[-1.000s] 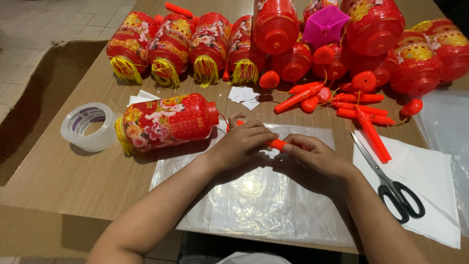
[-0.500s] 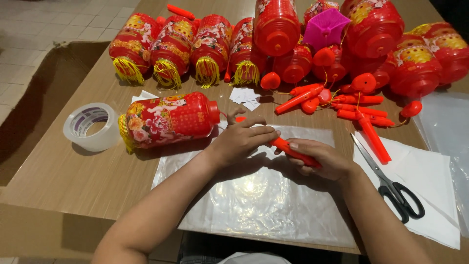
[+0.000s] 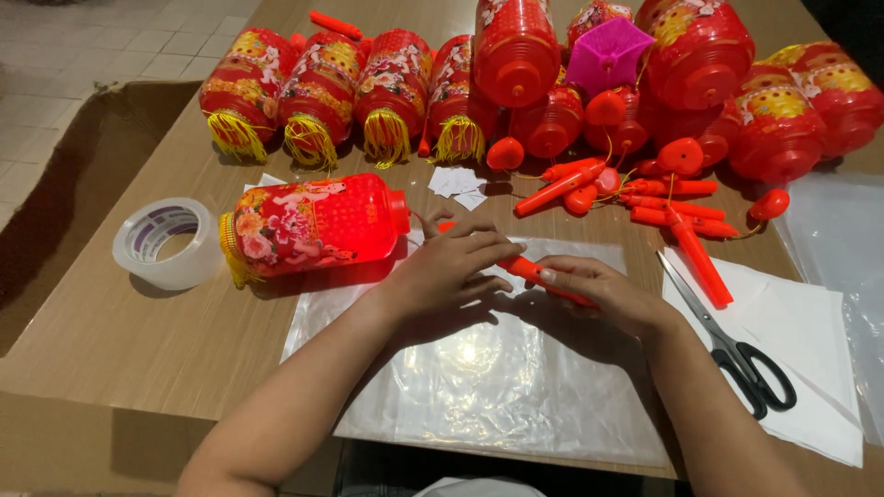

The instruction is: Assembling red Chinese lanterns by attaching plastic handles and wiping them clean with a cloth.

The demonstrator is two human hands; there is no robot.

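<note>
Both hands — left hand (image 3: 451, 267) and right hand (image 3: 599, 290) — close their grip on an orange handle stick (image 3: 527, 269) at mid-frame, above the clear plastic bag (image 3: 479, 387); tugging could roll the glowing red lantern (image 3: 313, 225) off the bench (image 3: 138, 340).

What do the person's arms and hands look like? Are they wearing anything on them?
Both arms are bare, with no sleeves showing. The left hand and the right hand wear no gloves, and no rings, watch or bracelets show. The fingernails look short and unpainted.
</note>
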